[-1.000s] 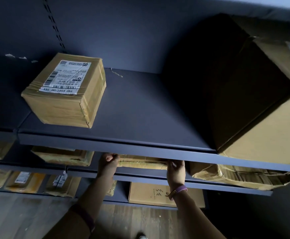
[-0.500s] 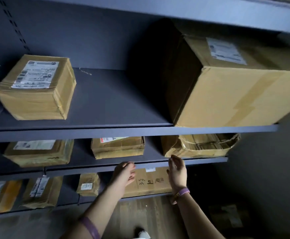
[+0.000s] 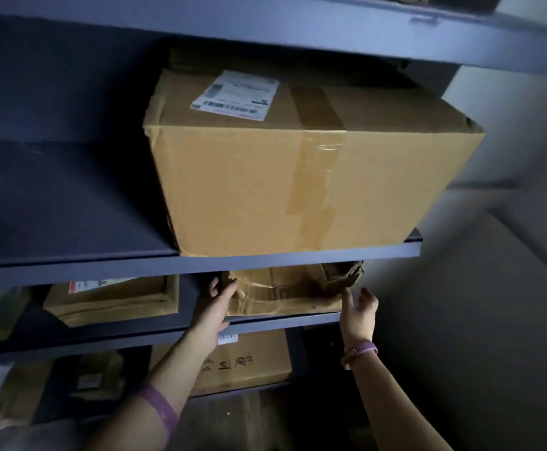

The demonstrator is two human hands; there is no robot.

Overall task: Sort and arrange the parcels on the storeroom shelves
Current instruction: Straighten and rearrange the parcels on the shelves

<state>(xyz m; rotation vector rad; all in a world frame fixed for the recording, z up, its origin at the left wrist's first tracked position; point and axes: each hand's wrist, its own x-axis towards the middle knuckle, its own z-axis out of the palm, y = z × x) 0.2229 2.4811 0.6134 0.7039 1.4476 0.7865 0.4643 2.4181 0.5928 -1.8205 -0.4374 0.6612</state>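
A crumpled brown parcel (image 3: pixel 285 292) lies on the second shelf (image 3: pixel 278 320), under the shelf that bears a big taped carton (image 3: pixel 301 177) with a white label. My left hand (image 3: pixel 215 305) rests flat against the crumpled parcel's left end, fingers straight. My right hand (image 3: pixel 358 310) hovers with spread fingers at the parcel's right end, close to it; contact is unclear. A flatter labelled parcel (image 3: pixel 113 299) lies to the left on the same shelf.
A carton with handwriting (image 3: pixel 249 362) stands on the shelf below, with several smaller parcels (image 3: pixel 2 392) in the dark to the left. The upper shelf (image 3: pixel 70 203) has bare room left of the big carton. A pale wall (image 3: pixel 493 288) closes the right side.
My view has swung right and closer. Both hands have left the flat parcel and shelf edge and risen to either end of the crumpled parcel.
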